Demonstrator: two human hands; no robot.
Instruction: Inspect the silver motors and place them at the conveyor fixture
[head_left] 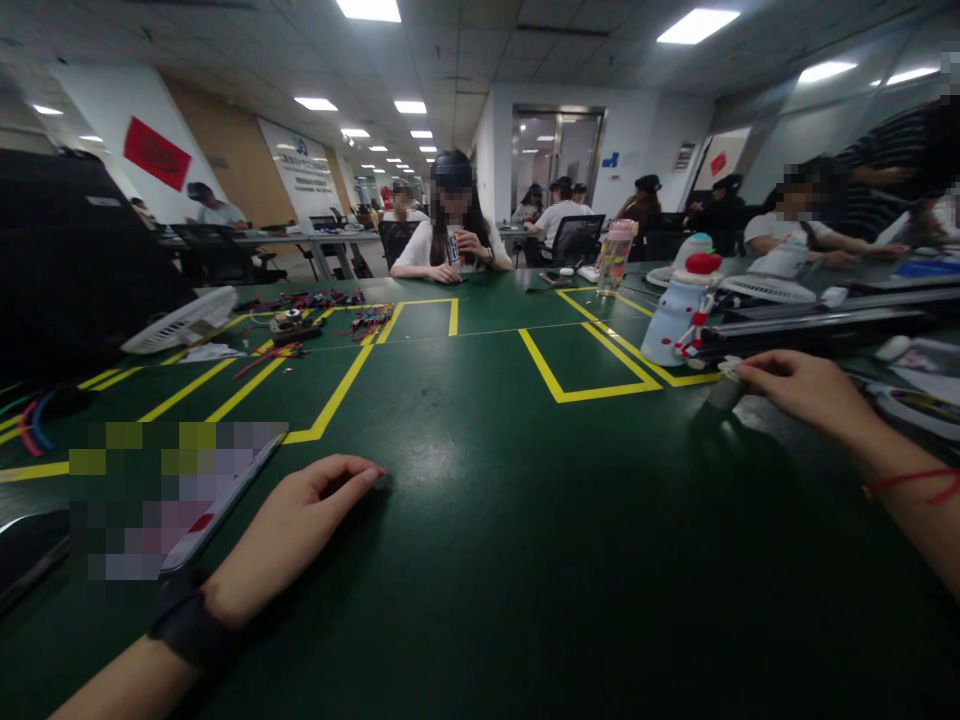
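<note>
My left hand (319, 505) rests low over the dark green table (525, 560), thumb and fingers pressed together. Whatever may be in that pinch is too small or hidden to name. Out to the right, my right hand (806, 390) pinches the whitish top of a small grey, translucent-looking object (725, 388) at the tabletop; its exact kind is unclear. Just beyond it stands a pale blue bottle (667, 318) with red decorations. A flat tablet-like item (225, 520), partly blurred out, lies left of my left hand.
Yellow tape lines (607, 393) mark the table. Tangled wires (322, 298) and a white fan (184, 322) are at the far left. A pink-lidded bottle (615, 258) stands at the back, black bars (810, 320) lie right. Across the table sits a person (454, 240).
</note>
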